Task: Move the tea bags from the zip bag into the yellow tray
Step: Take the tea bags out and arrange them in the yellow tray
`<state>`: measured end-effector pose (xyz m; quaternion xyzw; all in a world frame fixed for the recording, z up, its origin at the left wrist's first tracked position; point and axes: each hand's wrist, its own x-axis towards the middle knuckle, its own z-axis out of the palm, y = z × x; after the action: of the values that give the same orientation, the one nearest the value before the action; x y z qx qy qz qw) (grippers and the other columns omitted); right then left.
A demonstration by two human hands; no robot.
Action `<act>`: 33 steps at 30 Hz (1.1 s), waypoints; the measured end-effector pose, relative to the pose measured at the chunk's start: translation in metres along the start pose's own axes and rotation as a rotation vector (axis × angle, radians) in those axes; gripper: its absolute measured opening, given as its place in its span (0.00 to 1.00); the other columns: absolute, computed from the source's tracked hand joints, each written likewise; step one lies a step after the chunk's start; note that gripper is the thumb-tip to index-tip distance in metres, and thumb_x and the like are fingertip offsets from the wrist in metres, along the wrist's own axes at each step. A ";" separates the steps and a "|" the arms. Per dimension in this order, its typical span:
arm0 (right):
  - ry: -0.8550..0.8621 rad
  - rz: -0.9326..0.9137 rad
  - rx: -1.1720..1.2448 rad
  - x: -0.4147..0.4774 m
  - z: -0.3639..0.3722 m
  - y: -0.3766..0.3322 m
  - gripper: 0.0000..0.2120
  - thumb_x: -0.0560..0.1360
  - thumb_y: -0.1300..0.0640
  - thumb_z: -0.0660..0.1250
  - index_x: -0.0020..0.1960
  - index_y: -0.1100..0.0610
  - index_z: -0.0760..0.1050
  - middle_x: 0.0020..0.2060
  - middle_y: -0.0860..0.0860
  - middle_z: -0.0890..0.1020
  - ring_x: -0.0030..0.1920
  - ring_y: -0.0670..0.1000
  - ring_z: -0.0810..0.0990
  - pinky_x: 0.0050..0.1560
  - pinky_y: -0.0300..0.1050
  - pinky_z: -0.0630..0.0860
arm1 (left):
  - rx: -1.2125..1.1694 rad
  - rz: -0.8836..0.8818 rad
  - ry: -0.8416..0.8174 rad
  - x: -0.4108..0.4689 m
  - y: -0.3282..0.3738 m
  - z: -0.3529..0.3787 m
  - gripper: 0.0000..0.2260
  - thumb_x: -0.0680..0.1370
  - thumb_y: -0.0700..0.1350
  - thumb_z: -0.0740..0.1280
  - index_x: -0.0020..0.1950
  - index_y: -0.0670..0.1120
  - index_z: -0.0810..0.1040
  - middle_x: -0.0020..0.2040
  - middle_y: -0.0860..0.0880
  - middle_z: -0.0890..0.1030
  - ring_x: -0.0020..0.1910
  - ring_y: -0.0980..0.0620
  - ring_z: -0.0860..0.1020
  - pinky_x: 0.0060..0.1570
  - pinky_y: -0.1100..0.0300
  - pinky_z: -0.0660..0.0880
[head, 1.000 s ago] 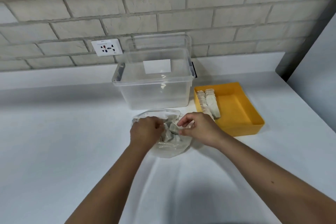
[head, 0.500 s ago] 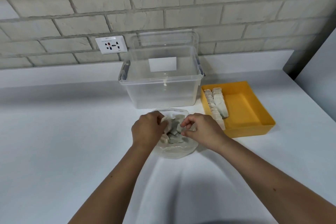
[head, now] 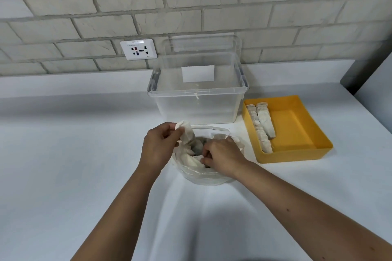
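A clear zip bag (head: 203,178) lies open on the white table in front of me, with several pale tea bags inside. My left hand (head: 158,148) pinches one tea bag (head: 186,133) and holds it up over the bag's left edge. My right hand (head: 222,157) reaches into the bag's mouth, its fingers curled on the tea bags (head: 191,158) there. The yellow tray (head: 305,154) stands to the right, and two rows of tea bags (head: 263,125) line its left side.
A clear plastic storage bin (head: 197,99) stands just behind the zip bag, with its lid leaning against the brick wall. A wall socket (head: 138,49) sits to the left of the bin. A grey panel (head: 375,78) borders the table at the right.
My left hand has lifted one tea bag up out of the zip bag. My right hand has pushed deeper into the bag.
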<state>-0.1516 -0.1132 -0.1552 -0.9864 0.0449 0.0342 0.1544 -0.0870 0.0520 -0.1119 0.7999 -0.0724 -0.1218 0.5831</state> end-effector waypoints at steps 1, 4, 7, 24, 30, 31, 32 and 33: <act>-0.005 -0.001 0.067 -0.002 -0.003 0.002 0.07 0.74 0.48 0.69 0.48 0.51 0.81 0.43 0.47 0.83 0.49 0.51 0.79 0.60 0.47 0.68 | -0.046 -0.010 0.001 0.000 0.000 -0.001 0.04 0.78 0.46 0.71 0.48 0.48 0.84 0.41 0.49 0.86 0.40 0.53 0.84 0.50 0.56 0.81; 0.035 -0.032 0.257 -0.007 -0.020 0.010 0.02 0.73 0.53 0.71 0.45 0.51 0.80 0.40 0.44 0.82 0.43 0.46 0.79 0.48 0.43 0.74 | -0.120 -0.024 0.002 0.001 -0.002 -0.002 0.05 0.78 0.46 0.71 0.48 0.46 0.84 0.41 0.48 0.86 0.40 0.53 0.84 0.53 0.55 0.82; 0.074 -0.136 0.316 -0.011 -0.047 0.015 0.03 0.74 0.56 0.70 0.47 0.50 0.81 0.42 0.42 0.82 0.39 0.40 0.76 0.42 0.37 0.71 | -0.100 -0.015 -0.044 0.002 -0.004 -0.001 0.07 0.78 0.47 0.71 0.49 0.44 0.84 0.44 0.43 0.86 0.46 0.46 0.85 0.52 0.56 0.82; 0.055 0.024 0.786 0.016 -0.065 0.006 0.13 0.71 0.64 0.75 0.54 0.57 0.78 0.35 0.55 0.84 0.33 0.55 0.85 0.39 0.48 0.83 | -0.229 -0.156 -0.249 -0.004 0.002 0.016 0.10 0.81 0.45 0.67 0.54 0.41 0.84 0.46 0.42 0.87 0.46 0.47 0.86 0.49 0.57 0.83; 0.093 0.117 0.927 0.017 -0.048 0.006 0.11 0.76 0.63 0.69 0.58 0.58 0.75 0.35 0.57 0.83 0.33 0.59 0.84 0.38 0.52 0.83 | -0.083 -0.095 -0.124 0.000 -0.007 0.013 0.03 0.76 0.39 0.72 0.49 0.42 0.85 0.38 0.47 0.87 0.39 0.48 0.85 0.44 0.58 0.83; 0.093 0.150 0.905 0.016 -0.041 0.006 0.08 0.78 0.62 0.67 0.56 0.57 0.75 0.35 0.57 0.82 0.32 0.58 0.84 0.35 0.50 0.82 | -0.044 -0.079 -0.077 0.003 -0.011 0.011 0.03 0.76 0.39 0.72 0.47 0.44 0.85 0.38 0.47 0.86 0.39 0.47 0.85 0.47 0.54 0.83; 0.069 0.170 0.828 0.015 -0.033 0.005 0.06 0.79 0.62 0.65 0.54 0.57 0.76 0.35 0.56 0.82 0.29 0.56 0.82 0.31 0.47 0.80 | -0.007 -0.063 -0.038 0.005 -0.013 0.009 0.03 0.76 0.40 0.72 0.46 0.46 0.86 0.38 0.46 0.86 0.39 0.46 0.85 0.49 0.50 0.83; 0.023 0.166 0.708 0.012 -0.025 0.005 0.05 0.78 0.62 0.64 0.52 0.56 0.77 0.34 0.55 0.82 0.28 0.54 0.81 0.30 0.44 0.78 | 0.023 -0.051 -0.009 0.008 -0.015 0.007 0.03 0.75 0.41 0.72 0.46 0.48 0.85 0.39 0.45 0.86 0.40 0.46 0.86 0.51 0.47 0.82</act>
<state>-0.1384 -0.1268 -0.1336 -0.8652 0.1355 0.0177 0.4824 -0.0821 0.0481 -0.1292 0.8077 -0.0563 -0.1394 0.5701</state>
